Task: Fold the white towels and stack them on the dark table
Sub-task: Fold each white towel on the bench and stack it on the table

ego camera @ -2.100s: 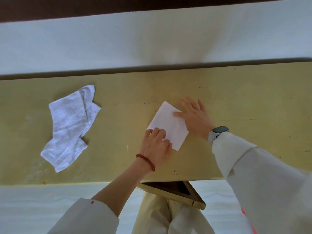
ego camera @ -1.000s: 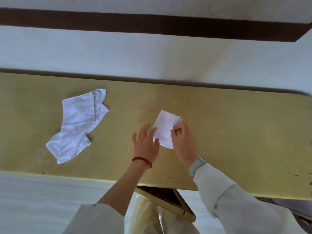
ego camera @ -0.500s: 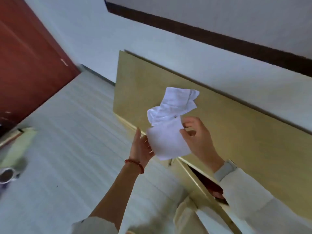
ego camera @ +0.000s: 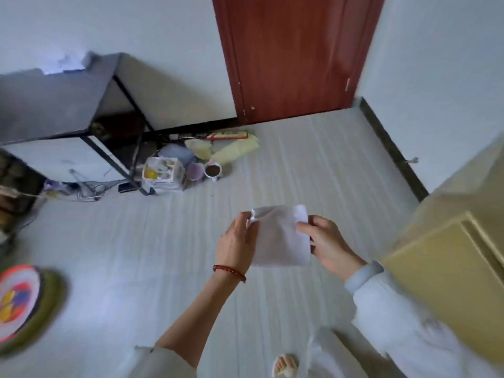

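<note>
A small folded white towel hangs in the air above the pale floor, held from both sides. My left hand grips its left edge and my right hand pinches its right edge. The dark table stands at the upper left against the wall. On its far corner lies something white and blurred, which may be towels. The yellow table where the other towel lay is at the right edge; that towel is out of view.
A red-brown door is straight ahead. Cups, a carton and bags clutter the floor by the dark table's legs, with cables to their left. A round colourful object lies at the lower left. A foot shows at the bottom.
The towel was lifted off the yellow table, and the view has swung left toward the dark table and door. Both hands now hold the towel over the floor.
</note>
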The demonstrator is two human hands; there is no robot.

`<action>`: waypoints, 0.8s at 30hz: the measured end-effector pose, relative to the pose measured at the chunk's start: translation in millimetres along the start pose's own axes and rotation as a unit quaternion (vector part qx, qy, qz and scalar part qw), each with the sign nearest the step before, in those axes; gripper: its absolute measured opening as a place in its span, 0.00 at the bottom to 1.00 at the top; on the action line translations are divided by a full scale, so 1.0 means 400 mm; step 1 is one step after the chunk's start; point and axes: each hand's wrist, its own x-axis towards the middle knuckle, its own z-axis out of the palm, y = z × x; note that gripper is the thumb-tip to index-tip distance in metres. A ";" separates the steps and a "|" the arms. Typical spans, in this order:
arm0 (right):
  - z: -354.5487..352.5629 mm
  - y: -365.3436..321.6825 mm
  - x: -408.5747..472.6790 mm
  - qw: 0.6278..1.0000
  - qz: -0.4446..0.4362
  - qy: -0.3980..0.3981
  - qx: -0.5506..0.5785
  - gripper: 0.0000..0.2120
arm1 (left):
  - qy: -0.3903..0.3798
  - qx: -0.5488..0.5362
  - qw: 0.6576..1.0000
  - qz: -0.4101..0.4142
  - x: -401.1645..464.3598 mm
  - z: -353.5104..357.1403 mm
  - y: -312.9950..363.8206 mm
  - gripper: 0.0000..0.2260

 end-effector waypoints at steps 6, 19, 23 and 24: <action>0.400 -0.097 0.162 0.887 -0.304 0.024 -0.347 0.05 | 0.128 0.044 0.985 -0.105 0.174 -0.216 -0.236 0.11; 1.286 -0.461 0.599 0.835 -0.441 -0.153 -0.291 0.06 | 0.249 -0.155 0.915 -0.275 0.772 -0.782 -0.709 0.08; 1.531 -0.491 0.686 0.841 -0.403 -0.211 -0.292 0.08 | 0.218 -0.261 0.888 -0.309 0.854 -0.926 -0.876 0.09; 1.592 -0.494 0.711 0.847 -0.387 -0.220 -0.290 0.08 | 0.206 -0.291 0.878 -0.320 0.876 -0.955 -0.921 0.09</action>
